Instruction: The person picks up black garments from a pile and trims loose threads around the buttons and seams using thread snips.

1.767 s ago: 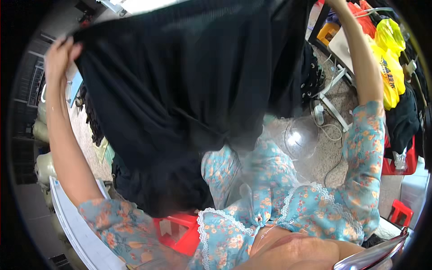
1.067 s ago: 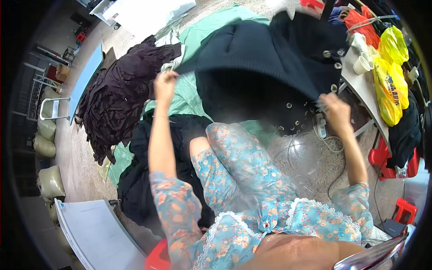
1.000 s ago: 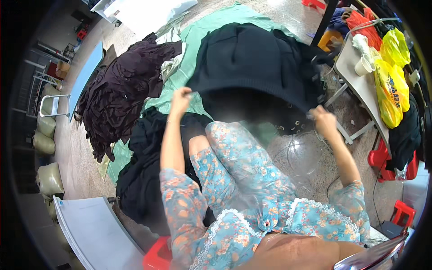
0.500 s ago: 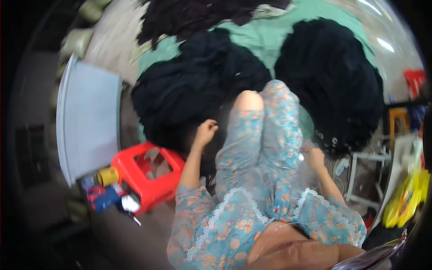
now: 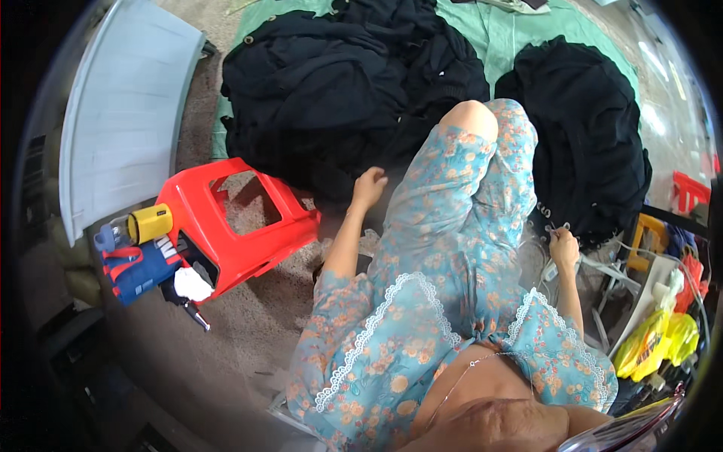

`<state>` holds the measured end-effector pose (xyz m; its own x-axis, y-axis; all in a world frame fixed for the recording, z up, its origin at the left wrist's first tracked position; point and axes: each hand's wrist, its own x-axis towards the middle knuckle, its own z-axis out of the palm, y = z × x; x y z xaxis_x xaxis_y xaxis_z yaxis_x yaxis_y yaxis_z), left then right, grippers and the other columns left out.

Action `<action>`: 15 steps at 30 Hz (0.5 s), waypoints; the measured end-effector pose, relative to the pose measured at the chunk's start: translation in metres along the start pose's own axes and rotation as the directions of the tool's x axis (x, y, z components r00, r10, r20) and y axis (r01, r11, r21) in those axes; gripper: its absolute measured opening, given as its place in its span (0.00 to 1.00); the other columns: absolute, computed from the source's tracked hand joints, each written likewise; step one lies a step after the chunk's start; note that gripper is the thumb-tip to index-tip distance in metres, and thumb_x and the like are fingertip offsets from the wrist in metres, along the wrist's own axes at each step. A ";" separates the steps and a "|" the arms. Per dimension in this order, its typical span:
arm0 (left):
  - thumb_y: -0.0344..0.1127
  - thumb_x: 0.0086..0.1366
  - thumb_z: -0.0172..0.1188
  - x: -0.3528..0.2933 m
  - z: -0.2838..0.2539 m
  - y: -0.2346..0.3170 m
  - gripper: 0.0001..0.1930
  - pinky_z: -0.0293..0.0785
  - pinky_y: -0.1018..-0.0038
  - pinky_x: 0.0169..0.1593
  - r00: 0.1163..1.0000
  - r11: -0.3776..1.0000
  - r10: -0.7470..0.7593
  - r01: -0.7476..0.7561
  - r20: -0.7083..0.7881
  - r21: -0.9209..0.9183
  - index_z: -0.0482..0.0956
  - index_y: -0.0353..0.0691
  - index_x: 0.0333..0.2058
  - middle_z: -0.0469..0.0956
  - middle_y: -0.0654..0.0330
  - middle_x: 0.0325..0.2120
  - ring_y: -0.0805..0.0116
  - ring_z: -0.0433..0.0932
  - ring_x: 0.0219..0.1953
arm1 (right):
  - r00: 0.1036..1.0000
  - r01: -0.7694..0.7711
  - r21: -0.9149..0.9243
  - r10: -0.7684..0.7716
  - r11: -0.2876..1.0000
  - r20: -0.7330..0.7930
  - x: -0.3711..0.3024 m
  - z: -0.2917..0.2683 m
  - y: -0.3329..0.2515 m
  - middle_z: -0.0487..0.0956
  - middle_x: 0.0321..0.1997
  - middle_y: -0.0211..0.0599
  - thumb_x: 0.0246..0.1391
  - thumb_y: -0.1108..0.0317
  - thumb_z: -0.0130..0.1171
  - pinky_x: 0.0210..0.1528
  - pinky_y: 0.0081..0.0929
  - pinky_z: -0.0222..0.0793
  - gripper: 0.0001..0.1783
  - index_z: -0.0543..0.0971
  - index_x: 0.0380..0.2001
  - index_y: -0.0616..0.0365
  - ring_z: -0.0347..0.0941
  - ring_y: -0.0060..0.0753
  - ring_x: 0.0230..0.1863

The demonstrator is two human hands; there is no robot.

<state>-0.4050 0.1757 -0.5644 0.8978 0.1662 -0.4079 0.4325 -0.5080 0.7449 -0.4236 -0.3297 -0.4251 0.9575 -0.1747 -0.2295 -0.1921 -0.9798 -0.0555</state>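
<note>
A large pile of black garments [image 5: 316, 90] lies in front of me on a green sheet. My left hand [image 5: 369, 188] hovers by its near edge, fingers loosely curled and slightly apart, with nothing visible in it. A second heap of black garments [image 5: 584, 135], with metal rings along its near edge, lies to the right of my knees. Just below those rings, my right hand [image 5: 564, 248] is closed, fingertips pinched together. A small thin metallic thing shows at its fingertips, too small to name.
An upturned red plastic stool [image 5: 294, 218] stands at left, beside a blue bag [image 5: 143, 271], a yellow cylinder [image 5: 151, 223] and a pale blue bin [image 5: 124, 113]. At right are a yellow plastic bag [image 5: 644, 346], white cables and a white frame. Green sheet [image 5: 497, 30] lies under the garments.
The view has shifted, so the piles and stool sit higher in the picture. My right hand has moved out from beside my thigh to the rings of the right heap. My left hand stays by the left pile.
</note>
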 end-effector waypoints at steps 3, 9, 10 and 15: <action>0.33 0.57 0.62 0.037 0.026 0.023 0.12 0.74 0.61 0.46 0.986 0.991 0.136 -0.134 -0.098 0.022 0.79 0.36 0.40 0.80 0.48 0.35 0.51 0.79 0.42 | 0.967 -0.255 -0.057 0.255 0.965 0.007 -0.041 -0.002 0.007 0.80 0.32 0.52 0.53 0.58 0.56 0.39 0.49 0.72 0.13 0.81 0.32 0.55 0.77 0.60 0.37; 0.29 0.57 0.61 0.124 0.069 0.076 0.20 0.71 0.60 0.49 0.922 0.955 0.295 -0.278 -0.252 0.101 0.71 0.37 0.49 0.74 0.48 0.44 0.48 0.74 0.46 | 0.840 -0.541 -0.041 0.542 0.840 0.019 -0.127 -0.005 0.023 0.80 0.33 0.55 0.53 0.57 0.55 0.41 0.52 0.70 0.13 0.82 0.33 0.53 0.76 0.62 0.39; 0.29 0.56 0.62 0.140 0.074 0.085 0.23 0.68 0.58 0.53 0.925 0.951 0.303 -0.279 -0.230 0.132 0.69 0.38 0.51 0.72 0.47 0.48 0.45 0.71 0.51 | 0.790 -0.613 -0.021 0.613 0.790 -0.004 -0.140 -0.007 0.017 0.80 0.33 0.55 0.53 0.57 0.55 0.40 0.52 0.70 0.13 0.81 0.33 0.53 0.76 0.61 0.39; 0.35 0.57 0.62 0.200 0.070 0.068 0.15 0.68 0.55 0.53 0.976 0.948 0.188 -0.151 -0.108 0.281 0.77 0.41 0.44 0.76 0.46 0.43 0.43 0.72 0.49 | 0.669 -0.743 0.031 0.743 0.669 -0.013 -0.191 -0.002 -0.030 0.80 0.31 0.55 0.54 0.56 0.57 0.40 0.51 0.71 0.13 0.82 0.34 0.52 0.77 0.61 0.37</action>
<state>-0.2018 0.1152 -0.6325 0.9667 0.1581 -0.2011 0.2505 -0.7443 0.6191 -0.6000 -0.2669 -0.3776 0.5003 -0.8465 -0.1818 -0.8463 -0.5225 0.1036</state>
